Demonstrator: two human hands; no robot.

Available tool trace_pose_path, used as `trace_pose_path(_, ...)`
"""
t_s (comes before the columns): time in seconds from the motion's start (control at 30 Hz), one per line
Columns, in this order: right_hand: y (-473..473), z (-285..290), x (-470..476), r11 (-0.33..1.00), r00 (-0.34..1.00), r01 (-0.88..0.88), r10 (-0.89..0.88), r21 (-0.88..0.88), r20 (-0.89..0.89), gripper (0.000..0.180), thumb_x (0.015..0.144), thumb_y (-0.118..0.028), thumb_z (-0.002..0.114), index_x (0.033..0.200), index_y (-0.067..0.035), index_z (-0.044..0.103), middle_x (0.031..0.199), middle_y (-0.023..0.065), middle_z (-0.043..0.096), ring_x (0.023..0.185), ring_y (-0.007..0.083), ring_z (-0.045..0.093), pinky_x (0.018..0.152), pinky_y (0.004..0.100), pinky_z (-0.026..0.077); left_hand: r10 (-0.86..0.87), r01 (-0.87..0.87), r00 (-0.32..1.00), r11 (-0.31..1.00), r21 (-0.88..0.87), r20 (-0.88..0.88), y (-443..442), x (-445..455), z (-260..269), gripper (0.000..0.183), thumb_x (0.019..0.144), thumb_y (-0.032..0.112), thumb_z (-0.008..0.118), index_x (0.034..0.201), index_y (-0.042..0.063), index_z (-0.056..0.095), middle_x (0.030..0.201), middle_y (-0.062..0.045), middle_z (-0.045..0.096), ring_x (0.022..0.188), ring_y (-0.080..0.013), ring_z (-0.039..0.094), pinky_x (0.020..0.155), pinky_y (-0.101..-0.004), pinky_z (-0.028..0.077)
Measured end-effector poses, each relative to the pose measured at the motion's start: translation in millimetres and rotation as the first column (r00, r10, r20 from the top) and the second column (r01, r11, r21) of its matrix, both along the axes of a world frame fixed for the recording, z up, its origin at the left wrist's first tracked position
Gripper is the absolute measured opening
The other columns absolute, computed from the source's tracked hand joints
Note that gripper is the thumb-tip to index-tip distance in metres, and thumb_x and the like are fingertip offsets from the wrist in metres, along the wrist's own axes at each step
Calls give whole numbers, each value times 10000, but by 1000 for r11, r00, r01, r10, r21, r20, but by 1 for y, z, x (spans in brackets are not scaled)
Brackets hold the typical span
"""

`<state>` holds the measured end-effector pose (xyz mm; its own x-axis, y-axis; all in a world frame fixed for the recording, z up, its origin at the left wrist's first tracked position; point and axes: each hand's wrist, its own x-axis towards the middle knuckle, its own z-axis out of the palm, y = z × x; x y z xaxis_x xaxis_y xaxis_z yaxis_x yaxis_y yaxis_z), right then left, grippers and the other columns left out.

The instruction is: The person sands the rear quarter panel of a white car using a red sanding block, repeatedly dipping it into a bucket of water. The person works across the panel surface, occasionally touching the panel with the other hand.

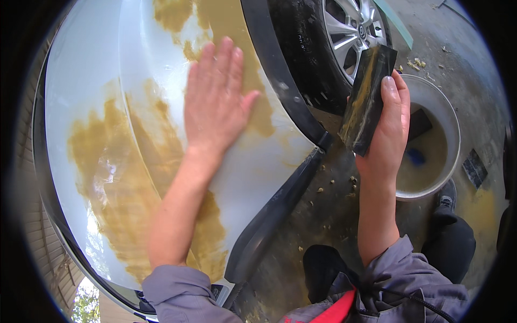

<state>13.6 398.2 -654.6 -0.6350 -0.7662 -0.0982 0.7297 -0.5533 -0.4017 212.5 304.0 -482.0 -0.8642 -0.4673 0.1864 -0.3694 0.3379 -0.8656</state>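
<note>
My left hand (216,97) lies flat, palm down, against a white car body panel (250,173), its thumb spread from the fingers and nothing held. Around it are smeared yellow-brown filler patches, one reaching up toward the wheel arch (226,20) and a broad one lower left (117,198). The surface shines as if wet. Off to the right, my right hand (387,129) grips a sanding block wrapped in black abrasive paper (368,99). Yellowish residue streaks the block's upward face. It is held in the air, away from the panel.
Black trim (274,218) edges the panel beside a tyre (311,52) with a silver alloy wheel (343,26). A round bucket (457,149) of murky water holds a dark sheet (420,125) and something blue (415,156). Dark abrasive paper (475,168) lies on the floor near my shoe (446,198).
</note>
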Motion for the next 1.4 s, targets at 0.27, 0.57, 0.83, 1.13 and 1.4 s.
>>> trace_pose_path(0.27,6,3,1,996,998,-30,34,-85,44,395,1164,-301,589,1470,-54,560,1120,91,742,910,159,731,795,316,620,66,-185,872,962,202,485,88,96,-158,846,1043,489,627,1747,87,383,1848,-72,304,1718,-281,253,1411,-480,160)
trace_pose_path(0.57,-7,-6,82,999,891,7,12,41,-453,527,959,-173,852,1420,-55,626,1344,184,686,1200,315,692,1053,413,545,26,-27,999,999,-19,-40,17,28,17,805,1008,497,729,1714,206,477,1750,-74,494,1637,-335,415,1334,-574,297)
trace_pose_path(0.83,-21,-64,181,922,508,373,-299,-106,-808,711,702,-120,976,1363,-181,721,1554,232,554,1317,435,599,1068,529,515,144,-60,974,911,-409,176,-25,-3,129,769,1115,706,459,1708,216,473,1752,-17,493,1639,-274,411,1351,-513,295)
trace_pose_path(1.13,-22,-99,193,906,446,363,-374,-218,-813,609,739,-107,942,1326,-159,790,1608,268,548,1329,450,609,1111,526,503,62,9,982,928,-374,176,-29,-1,130,743,1122,680,477,1695,207,499,1735,-34,517,1620,-287,445,1349,-515,300)
trace_pose_path(1.4,-28,-73,190,888,424,402,-397,-224,-814,451,830,-150,905,1271,-143,809,1555,265,602,1285,435,615,1083,529,519,63,9,980,934,-357,189,-29,1,129,695,1140,587,510,1686,156,515,1722,-78,531,1625,-303,440,1344,-490,297)
